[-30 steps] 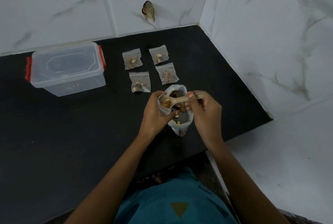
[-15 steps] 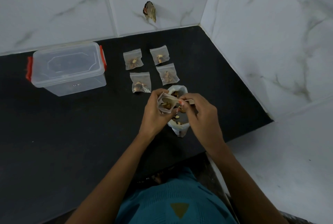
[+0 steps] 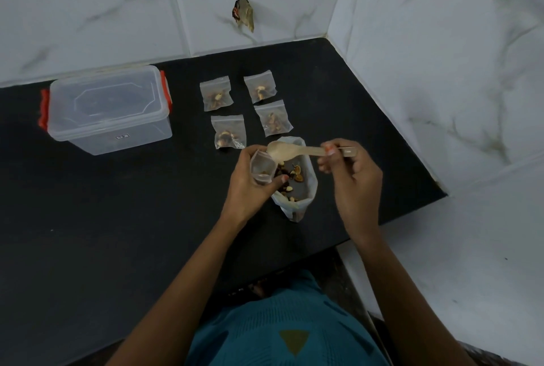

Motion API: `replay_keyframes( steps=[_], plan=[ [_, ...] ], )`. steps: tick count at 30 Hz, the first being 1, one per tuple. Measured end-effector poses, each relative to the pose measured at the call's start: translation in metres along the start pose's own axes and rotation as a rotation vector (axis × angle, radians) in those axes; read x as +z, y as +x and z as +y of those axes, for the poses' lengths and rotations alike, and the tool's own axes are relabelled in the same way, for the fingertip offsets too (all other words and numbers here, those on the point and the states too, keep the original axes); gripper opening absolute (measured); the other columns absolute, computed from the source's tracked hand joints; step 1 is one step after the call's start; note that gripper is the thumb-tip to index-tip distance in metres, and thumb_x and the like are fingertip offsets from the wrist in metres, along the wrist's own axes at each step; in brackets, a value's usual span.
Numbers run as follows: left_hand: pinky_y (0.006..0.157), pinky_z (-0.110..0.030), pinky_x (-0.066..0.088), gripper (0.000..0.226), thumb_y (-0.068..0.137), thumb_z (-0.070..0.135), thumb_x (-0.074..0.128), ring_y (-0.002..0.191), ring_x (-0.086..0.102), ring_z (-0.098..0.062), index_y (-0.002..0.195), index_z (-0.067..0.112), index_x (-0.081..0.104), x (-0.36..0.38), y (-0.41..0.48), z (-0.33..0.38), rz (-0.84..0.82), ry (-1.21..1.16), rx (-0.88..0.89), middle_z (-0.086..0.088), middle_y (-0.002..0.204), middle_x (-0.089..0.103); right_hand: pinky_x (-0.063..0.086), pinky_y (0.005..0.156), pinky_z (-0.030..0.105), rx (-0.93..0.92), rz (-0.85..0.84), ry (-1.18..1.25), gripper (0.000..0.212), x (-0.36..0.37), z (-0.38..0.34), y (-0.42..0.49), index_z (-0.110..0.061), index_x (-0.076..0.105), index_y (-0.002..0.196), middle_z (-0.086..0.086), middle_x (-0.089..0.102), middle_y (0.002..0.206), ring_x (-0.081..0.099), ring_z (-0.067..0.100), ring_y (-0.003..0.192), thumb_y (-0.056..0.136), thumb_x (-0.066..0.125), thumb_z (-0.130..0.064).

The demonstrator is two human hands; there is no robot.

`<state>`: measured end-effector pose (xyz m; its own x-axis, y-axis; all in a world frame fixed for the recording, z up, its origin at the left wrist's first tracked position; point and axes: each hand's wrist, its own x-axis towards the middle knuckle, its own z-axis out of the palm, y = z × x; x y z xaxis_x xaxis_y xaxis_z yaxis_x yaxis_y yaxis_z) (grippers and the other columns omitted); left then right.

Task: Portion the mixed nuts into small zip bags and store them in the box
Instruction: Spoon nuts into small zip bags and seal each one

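Zip bag (image 3: 260, 166) held open.
Left grip (image 3: 250, 181) curls round the clear zip bag, few nuts (image 3: 263, 173) inside; right grip (image 3: 353, 177) pinches an empty wooden spoon (image 3: 283, 150), bowl just beside the left grip.

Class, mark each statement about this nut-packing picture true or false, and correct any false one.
1. The left hand holds a small zip bag. True.
2. The wooden spoon in the right hand is heaped with nuts. False: no nuts show on its bowl.
3. Four filled bags lie on the counter. True.
4. The filled bags are inside the box. False: they lie on the counter to its right, and its lid is on.
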<state>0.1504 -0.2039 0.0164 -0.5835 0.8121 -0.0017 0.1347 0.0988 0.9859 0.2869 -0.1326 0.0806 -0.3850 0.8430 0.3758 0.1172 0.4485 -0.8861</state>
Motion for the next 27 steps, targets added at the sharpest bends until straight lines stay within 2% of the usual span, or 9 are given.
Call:
replay_keyframes(
  steps=[3,5,8,12,16,20,24,27],
  plan=[
    [0.091,-0.026,0.045,0.055,0.073,0.016,0.076,0.109,0.05,-0.01,0.114,0.027,0.041,-0.008,0.001,-0.004,0.024,0.049,-0.042,0.006,0.115,0.05,0.048,0.064,0.013,0.151,0.092,0.031,0.009,-0.007,0.011,0.005,-0.011,0.06,0.094,-0.009,0.06,0.075,0.059,-0.003,0.068,0.091,0.051,-0.012],
    [0.09,-0.023,0.044,0.056,0.073,0.017,0.076,0.109,0.049,-0.008,0.115,0.028,0.04,-0.011,0.0,-0.008,0.006,0.069,-0.058,0.006,0.117,0.049,0.047,0.063,0.011,0.203,0.087,-0.028,0.01,-0.008,0.027,0.006,-0.008,0.06,0.094,-0.008,0.059,0.074,0.058,-0.005,0.066,0.091,0.051,-0.013],
    [0.083,-0.014,0.044,0.054,0.074,0.016,0.075,0.099,0.051,0.003,0.114,0.026,0.041,-0.015,-0.002,-0.013,-0.001,0.064,-0.079,0.014,0.109,0.049,0.047,0.064,0.011,0.277,0.04,-0.141,0.015,-0.005,0.056,-0.001,-0.002,0.062,0.097,-0.009,0.058,0.073,0.057,-0.006,0.065,0.091,0.052,-0.012],
    [0.075,-0.005,0.045,0.052,0.074,0.015,0.075,0.095,0.05,0.016,0.115,0.023,0.044,-0.016,-0.005,-0.023,-0.051,0.073,-0.102,0.019,0.108,0.05,0.045,0.065,0.009,0.297,-0.029,-0.224,0.012,0.004,0.074,-0.012,-0.005,0.063,0.095,-0.003,0.06,0.076,0.055,0.0,0.067,0.091,0.052,-0.01],
    [0.076,-0.004,0.044,0.056,0.074,0.016,0.075,0.098,0.05,0.008,0.12,0.02,0.043,-0.015,-0.007,-0.03,-0.085,0.088,-0.141,0.013,0.116,0.05,0.043,0.063,0.006,0.291,-0.066,-0.254,0.013,0.015,0.077,-0.018,-0.005,0.063,0.096,-0.002,0.059,0.079,0.054,0.001,0.07,0.092,0.052,-0.009],
    [0.076,-0.008,0.044,0.058,0.075,0.017,0.074,0.105,0.052,-0.004,0.122,0.021,0.042,-0.013,-0.006,-0.034,-0.119,0.08,-0.187,0.005,0.12,0.052,0.044,0.06,0.008,0.45,-0.006,-0.135,0.011,0.024,0.08,-0.015,-0.009,0.062,0.09,-0.006,0.059,0.069,0.057,-0.003,0.061,0.093,0.052,-0.013],
    [0.073,-0.008,0.046,0.053,0.075,0.016,0.074,0.105,0.055,-0.006,0.118,0.023,0.044,-0.01,-0.005,-0.036,-0.131,0.072,-0.198,0.004,0.115,0.056,0.045,0.061,0.017,0.576,0.003,-0.073,0.018,0.029,0.085,-0.012,-0.007,0.063,0.084,-0.003,0.061,0.065,0.057,0.004,0.059,0.093,0.052,-0.017],
    [0.073,-0.008,0.046,0.052,0.076,0.016,0.074,0.103,0.054,-0.003,0.118,0.024,0.044,-0.009,-0.005,-0.035,-0.143,0.048,-0.217,0.007,0.113,0.055,0.042,0.055,0.011,0.627,0.024,-0.032,0.021,0.031,0.086,-0.01,-0.012,0.062,0.077,-0.003,0.061,0.065,0.056,-0.001,0.054,0.093,0.051,-0.018]
  ],
)
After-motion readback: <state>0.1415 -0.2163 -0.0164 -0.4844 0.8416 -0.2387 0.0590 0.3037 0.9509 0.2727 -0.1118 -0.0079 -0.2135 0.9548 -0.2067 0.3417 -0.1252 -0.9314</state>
